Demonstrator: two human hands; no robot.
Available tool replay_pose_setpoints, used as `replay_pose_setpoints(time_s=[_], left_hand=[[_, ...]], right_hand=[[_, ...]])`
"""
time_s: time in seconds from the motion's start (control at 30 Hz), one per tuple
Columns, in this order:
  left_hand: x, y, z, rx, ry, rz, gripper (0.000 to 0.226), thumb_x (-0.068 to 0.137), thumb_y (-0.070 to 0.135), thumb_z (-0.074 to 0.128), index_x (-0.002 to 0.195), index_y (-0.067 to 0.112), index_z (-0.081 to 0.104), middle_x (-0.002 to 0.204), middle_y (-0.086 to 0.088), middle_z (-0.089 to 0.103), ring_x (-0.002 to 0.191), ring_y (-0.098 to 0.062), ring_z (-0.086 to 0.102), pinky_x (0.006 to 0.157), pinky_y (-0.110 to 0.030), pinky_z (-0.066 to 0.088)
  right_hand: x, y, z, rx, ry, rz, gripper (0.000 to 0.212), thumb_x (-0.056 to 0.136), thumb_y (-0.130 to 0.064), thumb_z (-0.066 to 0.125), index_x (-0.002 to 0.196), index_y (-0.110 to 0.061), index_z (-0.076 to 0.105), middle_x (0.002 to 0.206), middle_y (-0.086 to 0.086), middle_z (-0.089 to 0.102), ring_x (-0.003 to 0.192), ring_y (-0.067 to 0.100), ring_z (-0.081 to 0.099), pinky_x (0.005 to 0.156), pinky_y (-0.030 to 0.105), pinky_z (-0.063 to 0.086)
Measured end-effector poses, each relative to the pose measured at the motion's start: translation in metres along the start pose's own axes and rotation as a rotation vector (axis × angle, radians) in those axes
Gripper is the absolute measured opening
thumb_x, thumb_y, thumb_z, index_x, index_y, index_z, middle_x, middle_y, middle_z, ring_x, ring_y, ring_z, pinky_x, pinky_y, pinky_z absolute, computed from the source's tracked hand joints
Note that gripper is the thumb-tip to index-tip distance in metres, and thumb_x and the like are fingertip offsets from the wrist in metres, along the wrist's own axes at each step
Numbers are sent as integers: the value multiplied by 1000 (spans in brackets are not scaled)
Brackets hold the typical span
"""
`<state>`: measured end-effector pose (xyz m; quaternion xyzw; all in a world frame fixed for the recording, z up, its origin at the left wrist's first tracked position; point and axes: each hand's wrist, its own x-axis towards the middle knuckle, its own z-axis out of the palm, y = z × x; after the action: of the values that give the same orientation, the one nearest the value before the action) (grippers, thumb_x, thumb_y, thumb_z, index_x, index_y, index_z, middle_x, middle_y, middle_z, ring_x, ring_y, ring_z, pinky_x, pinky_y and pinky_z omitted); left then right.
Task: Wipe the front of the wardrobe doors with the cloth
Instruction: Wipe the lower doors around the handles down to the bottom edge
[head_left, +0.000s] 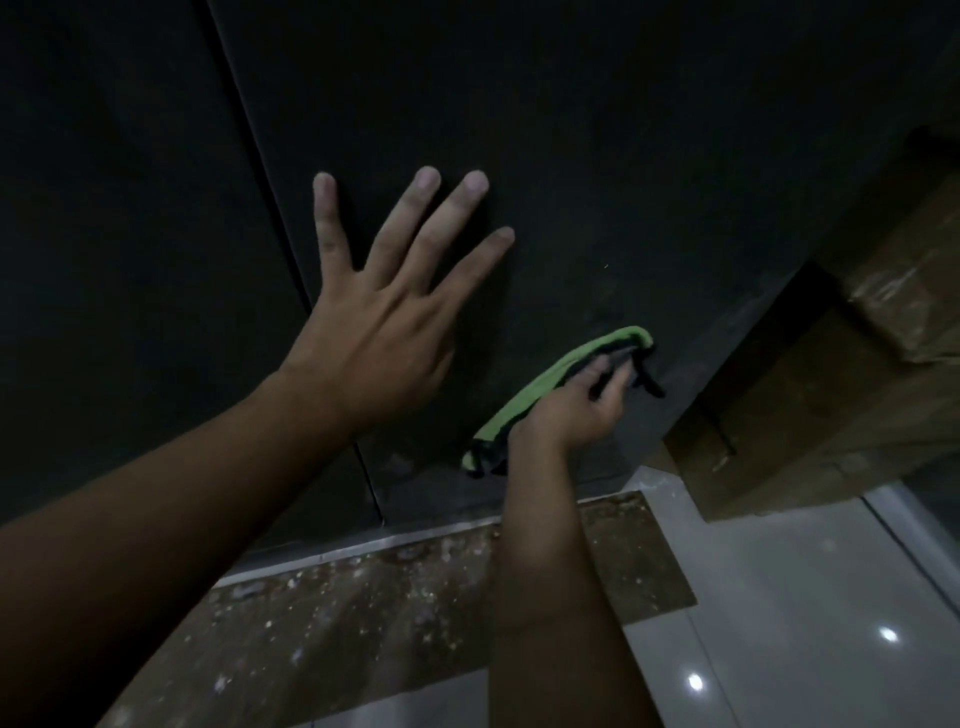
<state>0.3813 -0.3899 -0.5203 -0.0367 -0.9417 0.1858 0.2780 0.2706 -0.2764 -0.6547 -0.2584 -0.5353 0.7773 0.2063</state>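
Low on the right wardrobe door (571, 156), my right hand (566, 415) grips the green cloth (545, 387) against the panel; left hand (384, 322) flat, fingers spread, likely steadying the door.

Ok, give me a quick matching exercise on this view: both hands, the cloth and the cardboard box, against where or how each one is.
Things:
1. left hand
2. right hand
3. cloth
4. cardboard box

Place or state:
A. green, against the lower part of the door
B. brown, at the far right
C. flat on the door, fingers spread
D. curled round the cloth

Pairs: 1-C, 2-D, 3-A, 4-B.
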Motion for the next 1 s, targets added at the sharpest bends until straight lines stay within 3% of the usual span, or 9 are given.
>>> replay_pose_setpoints(time_s=[0.07, 0.17, 0.27, 0.37, 0.5, 0.57, 0.73, 0.83, 1.0], left_hand=[[-3, -5, 3, 39, -8, 37, 70, 95, 38, 39, 158, 26, 13, 166, -11, -4, 152, -32, -7, 108, -75, -5], [1, -4, -1, 77, -9, 38, 69, 91, 37, 39, 156, 24, 22, 166, -12, 3, 152, -32, -1, 107, -75, -5], [13, -4, -12, 63, 32, 39, 68, 89, 36, 39, 154, 22, 28, 165, -12, 8, 152, -31, 4, 108, -74, -6], [36, -8, -28, 38, 83, 57, 67, 89, 37, 34, 154, 21, 28, 165, -13, 8, 152, -31, 3, 108, -74, -5], [56, -3, -39, 59, 96, 40, 70, 87, 33, 48, 153, 22, 30, 165, -13, 8, 152, -33, 3, 106, -76, -7], [61, 4, -38, 61, 85, 64, 72, 84, 35, 51, 153, 22, 32, 164, -17, 6, 152, -34, 2, 106, -75, -8], [72, 18, -38, -19, 69, 104, 70, 81, 34, 53, 148, 21, 38, 162, -24, 4, 150, -37, 0, 111, -67, -9], [82, 29, -39, -23, 51, 151, 69, 80, 35, 50, 147, 21, 38, 161, -25, 4, 150, -39, -1, 112, -66, -10], [111, 39, -37, 14, 61, 223, 72, 83, 40, 47, 151, 22, 32, 162, -21, 0, 150, -38, -4, 111, -68, -10]], right_hand=[[9, -18, 5, 76, 14, -91, 36, 100, -43, 48, 135, -40, 54, 136, 0, 51, 116, 15, 58, 100, 33, 51], [-12, -44, 13, 6, -66, -310, 39, 103, -28, 50, 140, -18, 52, 137, 6, 45, 114, 5, 50, 89, 1, 37], [-41, -46, 14, -89, -223, -529, 38, 100, -25, 56, 137, -18, 56, 131, 2, 46, 115, 7, 51, 95, 15, 43], [-34, -45, 8, -147, -339, -585, 40, 97, -38, 53, 134, -24, 57, 129, -2, 44, 118, 20, 53, 97, 34, 50], [0, -52, -1, -226, -168, -341, 36, 95, -46, 58, 128, -34, 63, 140, 4, 32, 117, 21, 39, 100, 41, 45], [18, -57, -2, -194, -89, -194, 32, 96, -38, 61, 127, -29, 65, 151, 4, 22, 126, 18, 30, 103, 36, 42], [38, -67, -3, -83, -141, -377, 31, 100, -19, 54, 130, -12, 54, 151, 8, 40, 135, 20, 41, 97, 4, 36], [46, -84, 1, -82, -122, -484, 31, 101, -23, 52, 130, -13, 53, 140, 8, 49, 124, 17, 50, 97, 21, 47], [80, -129, 17, -48, -111, -754, 34, 100, -20, 55, 131, -6, 57, 139, 14, 52, 126, 19, 50, 95, 2, 34]])
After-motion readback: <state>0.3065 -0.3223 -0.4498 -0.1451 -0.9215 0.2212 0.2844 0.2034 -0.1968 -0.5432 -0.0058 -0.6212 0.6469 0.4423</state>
